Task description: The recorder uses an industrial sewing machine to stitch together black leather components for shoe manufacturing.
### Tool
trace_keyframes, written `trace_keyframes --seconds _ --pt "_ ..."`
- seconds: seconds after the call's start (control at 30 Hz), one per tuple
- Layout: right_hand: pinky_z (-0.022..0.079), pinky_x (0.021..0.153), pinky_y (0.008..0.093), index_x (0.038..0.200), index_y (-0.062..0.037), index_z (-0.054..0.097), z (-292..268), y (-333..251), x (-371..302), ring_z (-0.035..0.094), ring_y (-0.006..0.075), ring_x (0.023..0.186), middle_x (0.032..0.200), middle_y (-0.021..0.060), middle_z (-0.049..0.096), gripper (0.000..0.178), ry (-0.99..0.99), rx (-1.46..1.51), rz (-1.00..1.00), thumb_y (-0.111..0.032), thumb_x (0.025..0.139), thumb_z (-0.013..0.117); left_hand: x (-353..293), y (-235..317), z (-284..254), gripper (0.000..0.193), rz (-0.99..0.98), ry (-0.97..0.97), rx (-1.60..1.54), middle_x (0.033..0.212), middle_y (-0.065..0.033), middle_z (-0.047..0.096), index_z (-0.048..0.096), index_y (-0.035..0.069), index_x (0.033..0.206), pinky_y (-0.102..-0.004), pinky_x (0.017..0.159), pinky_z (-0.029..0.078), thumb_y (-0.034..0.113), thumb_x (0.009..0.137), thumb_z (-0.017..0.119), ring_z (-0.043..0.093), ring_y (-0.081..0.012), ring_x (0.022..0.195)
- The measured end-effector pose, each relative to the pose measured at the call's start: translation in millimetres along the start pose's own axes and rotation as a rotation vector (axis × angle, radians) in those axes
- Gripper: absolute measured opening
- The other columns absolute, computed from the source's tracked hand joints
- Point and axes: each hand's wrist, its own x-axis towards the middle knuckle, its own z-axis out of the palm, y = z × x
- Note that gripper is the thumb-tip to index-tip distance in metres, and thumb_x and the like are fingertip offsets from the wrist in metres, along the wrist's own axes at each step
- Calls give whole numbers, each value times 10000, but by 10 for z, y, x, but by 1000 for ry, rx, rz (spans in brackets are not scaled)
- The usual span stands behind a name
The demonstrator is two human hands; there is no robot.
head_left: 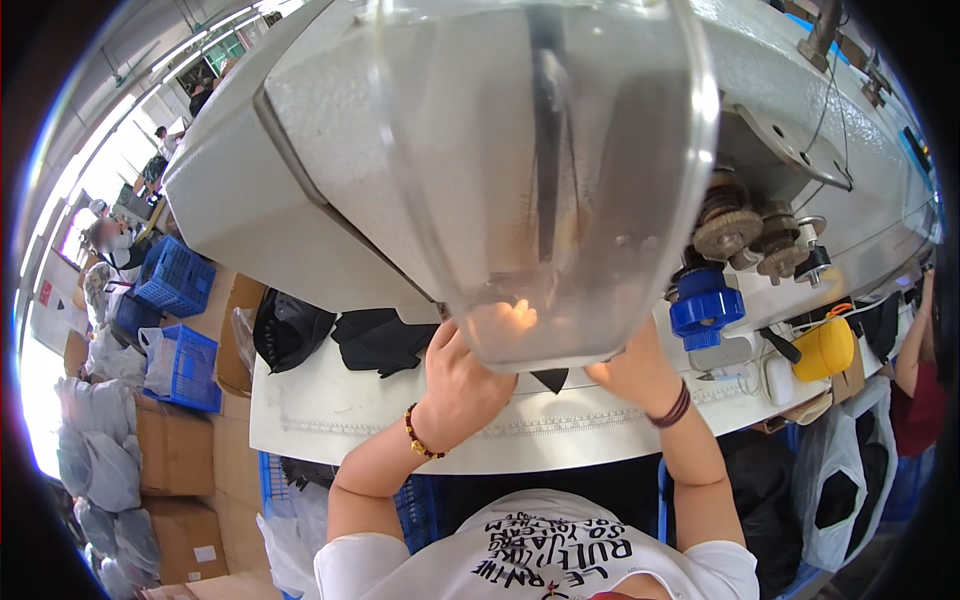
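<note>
The left hand [462, 385] and the right hand [640, 372] are on the table [375, 445], one at each side of the lower edge of a transparent guard [610, 200], which belongs to a big light-grey sewing machine [240, 180]. The left hand is bent, and lit fingers [512, 318] show unclearly behind the plastic near it; the fingertips of the right hand are covered by the guard, so I cannot tell whether either hand is pinching, pressing or spread. Between the two hands, a black fabric piece [549, 380] shows only its pointed tip below the guard; the rest of it is hidden. The left wrist carries a beaded bracelet [412, 432], and the right wrist a dark red band [672, 405]. To the left of the left hand lie flat black fabric pieces [380, 340] and, beside them, a shaped black item [290, 330]. To the right of the guard there is a blue knob [706, 308] on the machine, and farther right a yellow container [825, 352] stands near the table's edge. A printed ruler scale [520, 427] runs along the front of the table. Blue crates [180, 375] and cardboard boxes [175, 445] are on the left side.
</note>
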Motion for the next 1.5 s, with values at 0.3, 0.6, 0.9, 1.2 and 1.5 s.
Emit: trace_keyframes --seconds 0.3,0.6,0.9,1.2,1.5 --pt "462 595 299 892 -11 593 -47 -144 172 589 226 663 768 118 618 183 -86 442 183 -89 730 630 -68 6 7 205 -73 0 -43 660 -63 520 536 19 689 -272 493 436 17 501 618 547 -216 605" --pt "433 772 275 967 0 587 -56 -133 79 551 136 860 938 72 609 282 -277 847 485 -79 713 680 -135 19 -60 440 -269 -112 -141 958 -89 600 617 37 956 -288 620 492 -49 526 579 583 -237 785" --pt "438 748 243 950 5 591 152 -156 -116 557 114 810 905 56 619 230 -143 875 445 -31 731 652 -169 -13 -52 145 -212 -90 -171 779 -84 500 544 -3 691 -386 818 474 -46 570 612 578 -288 773" --pt "445 722 253 919 -35 602 262 -233 -105 561 108 791 875 32 620 192 12 848 460 -97 748 663 -135 -167 -120 180 -113 -180 -165 826 -77 523 546 19 696 -355 681 460 -40 535 603 549 -280 904" --pt "440 750 233 1093 -42 538 228 -232 -324 557 99 807 919 35 594 309 -11 981 529 -55 794 612 -271 -142 -129 208 -120 15 -274 849 -100 613 611 5 751 -298 654 492 -72 559 631 617 -253 805"
